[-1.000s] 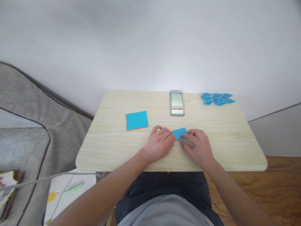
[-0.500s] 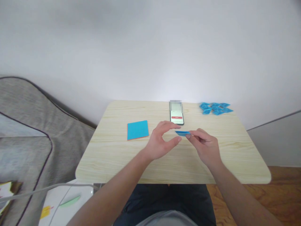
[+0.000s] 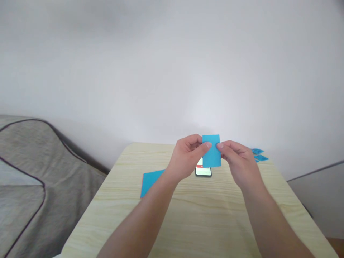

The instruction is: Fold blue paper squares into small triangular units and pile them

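A small blue rectangle of folded paper (image 3: 211, 156) is held up above the table, its flat face toward me. My left hand (image 3: 187, 156) pinches its left edge, with the thumb lying across the front. On the opposite edge, my right hand (image 3: 239, 159) grips the paper between thumb and fingers. Behind and below the paper lies a phone (image 3: 203, 172) with a lit screen, partly covered by the paper. A stack of blue paper (image 3: 150, 182) with a reddish edge rests on the table, partly hidden by my left forearm.
Folded blue paper pieces (image 3: 260, 157) lie at the table's back right, partly behind my right hand. The pale wood-grain table (image 3: 204, 215) stands against a white wall (image 3: 161, 71). A grey sofa (image 3: 70, 193) is at the left.
The blue paper has been raised and turned from edge-on to face-on. My left hand, open before, has closed on it. The view has tilted upward.
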